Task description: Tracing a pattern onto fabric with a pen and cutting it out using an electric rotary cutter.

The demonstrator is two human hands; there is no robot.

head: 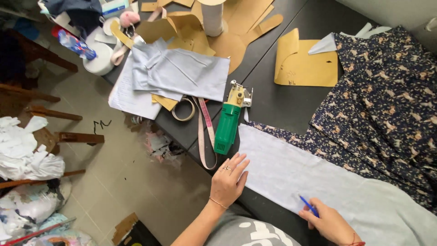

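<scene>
head | pale blue fabric [291, 173] flat, creased | right hand [328, 223] grips pen [309, 206]

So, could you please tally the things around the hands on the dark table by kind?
Pale blue fabric pieces: 2
Dark floral fabric: 1
Green electric cutter: 1
Blue pen, in the right hand: 1
Pink measuring tape: 1
Tape roll: 1
Total: 7

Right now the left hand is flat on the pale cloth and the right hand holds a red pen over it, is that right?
Not quite: the pen in the right hand is blue, not red, as the head view shows. The left hand does lie flat on the pale cloth.
</scene>
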